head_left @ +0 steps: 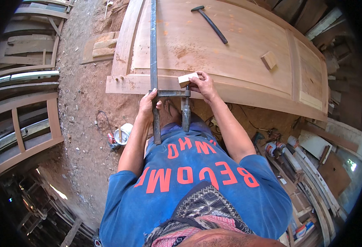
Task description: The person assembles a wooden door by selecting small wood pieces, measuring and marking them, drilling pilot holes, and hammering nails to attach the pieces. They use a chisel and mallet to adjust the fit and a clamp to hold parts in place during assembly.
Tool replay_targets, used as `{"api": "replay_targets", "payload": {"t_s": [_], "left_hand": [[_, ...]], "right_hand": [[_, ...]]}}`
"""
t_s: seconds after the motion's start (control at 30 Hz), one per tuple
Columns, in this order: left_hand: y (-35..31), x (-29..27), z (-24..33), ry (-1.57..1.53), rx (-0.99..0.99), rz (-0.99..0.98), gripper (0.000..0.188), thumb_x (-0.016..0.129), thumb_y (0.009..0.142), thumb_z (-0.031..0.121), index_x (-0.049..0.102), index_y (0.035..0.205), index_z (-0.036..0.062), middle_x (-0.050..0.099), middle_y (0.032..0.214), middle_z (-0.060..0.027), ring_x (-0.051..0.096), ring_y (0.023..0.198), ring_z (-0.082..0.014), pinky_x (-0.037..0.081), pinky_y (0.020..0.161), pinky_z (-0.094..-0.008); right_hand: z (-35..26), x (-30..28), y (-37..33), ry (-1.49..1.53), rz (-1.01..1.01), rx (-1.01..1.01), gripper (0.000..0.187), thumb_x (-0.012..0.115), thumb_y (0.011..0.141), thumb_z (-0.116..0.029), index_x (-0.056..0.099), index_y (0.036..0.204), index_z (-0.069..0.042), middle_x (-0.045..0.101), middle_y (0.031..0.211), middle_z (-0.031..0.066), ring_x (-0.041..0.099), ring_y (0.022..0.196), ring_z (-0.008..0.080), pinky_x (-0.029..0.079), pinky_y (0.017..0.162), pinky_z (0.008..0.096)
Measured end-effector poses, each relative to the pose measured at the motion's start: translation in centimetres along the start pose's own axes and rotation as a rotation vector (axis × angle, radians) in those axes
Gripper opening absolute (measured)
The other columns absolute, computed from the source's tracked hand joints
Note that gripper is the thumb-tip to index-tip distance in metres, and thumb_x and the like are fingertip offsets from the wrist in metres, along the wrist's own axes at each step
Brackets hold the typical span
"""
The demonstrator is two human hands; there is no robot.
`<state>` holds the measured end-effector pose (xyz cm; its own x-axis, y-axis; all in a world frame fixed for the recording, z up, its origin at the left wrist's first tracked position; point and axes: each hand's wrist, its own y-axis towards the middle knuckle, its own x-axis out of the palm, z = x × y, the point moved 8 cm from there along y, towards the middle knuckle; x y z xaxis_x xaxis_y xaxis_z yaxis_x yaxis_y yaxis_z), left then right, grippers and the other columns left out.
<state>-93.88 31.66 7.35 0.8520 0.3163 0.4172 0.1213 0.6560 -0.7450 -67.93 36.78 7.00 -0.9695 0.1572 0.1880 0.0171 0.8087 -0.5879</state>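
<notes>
A long metal bar clamp (154,53) lies across a wooden panelled door (238,45), its screw end jutting over the near edge toward me. My left hand (149,105) is wrapped round the clamp's bar where the sliding arm (172,93) meets it. Between the fingers of my right hand (203,86) is a small wood block (186,79), at the tip of the clamp's screw by the door's near edge. The screw's handle (186,117) hangs in front of my shirt.
A hammer (210,24) and another wood block (268,60) lie on the door among sawdust. A white bucket (124,133) stands on the dirt floor at left. Wooden frames (22,131) are at far left; stacked boards (312,177) and cables lie at right.
</notes>
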Motion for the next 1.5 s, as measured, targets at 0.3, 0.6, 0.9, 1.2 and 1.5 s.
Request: {"api": "replay_targets", "payload": {"t_s": [0.3,0.6,0.9,1.2,1.5], "left_hand": [[-0.2,0.6,0.2,0.028,-0.002,-0.014,0.021,0.063,0.105,0.029,0.052,0.104,0.0115,0.049,0.079,0.0013,0.052,0.056,-0.0101,0.040,0.047,-0.0238],[-0.4,0.9,0.0,0.010,-0.004,0.019,0.020,0.062,0.105,0.028,0.052,0.102,0.0114,0.049,0.078,0.0010,0.052,0.056,-0.0104,0.040,0.046,-0.0230],[2.5,-0.5,0.3,0.070,0.016,0.041,0.018,0.062,0.105,0.027,0.057,0.102,0.0094,0.056,0.077,-0.0004,0.055,0.056,-0.0117,0.044,0.048,-0.0257],[7.7,1.3,-0.9,0.062,0.054,-0.005,0.017,0.061,0.105,0.027,0.055,0.101,0.0119,0.055,0.076,0.0009,0.054,0.056,-0.0113,0.044,0.048,-0.0248],[11.9,-0.2,4.5,0.592,0.194,0.202,0.029,0.060,0.104,0.034,0.059,0.103,0.0053,0.059,0.078,-0.0040,0.061,0.059,-0.0184,0.052,0.055,-0.0326]], "right_hand": [[-1.2,0.2,-0.8,-0.086,-0.032,-0.014,0.035,0.076,0.091,-0.010,0.058,0.120,-0.004,0.070,0.107,0.0139,0.073,0.094,0.0219,0.065,0.083,0.0370],[-1.1,0.0,-0.5,-0.080,-0.103,-0.071,0.033,0.080,0.088,-0.008,0.061,0.115,-0.002,0.073,0.101,0.0137,0.073,0.091,0.0212,0.065,0.080,0.0373],[-0.6,1.1,1.1,-0.286,-0.134,-0.025,0.039,0.077,0.092,-0.017,0.061,0.124,0.000,0.071,0.097,0.0123,0.071,0.089,0.0193,0.064,0.073,0.0350],[-0.5,-2.2,5.7,-0.517,0.005,-0.220,0.036,0.075,0.091,-0.019,0.067,0.120,0.000,0.075,0.092,0.0134,0.071,0.083,0.0165,0.059,0.073,0.0312],[-3.4,0.6,9.6,-0.382,-0.188,0.039,0.035,0.072,0.093,-0.020,0.069,0.121,0.001,0.076,0.097,0.0100,0.070,0.080,0.0149,0.057,0.073,0.0305]]}}
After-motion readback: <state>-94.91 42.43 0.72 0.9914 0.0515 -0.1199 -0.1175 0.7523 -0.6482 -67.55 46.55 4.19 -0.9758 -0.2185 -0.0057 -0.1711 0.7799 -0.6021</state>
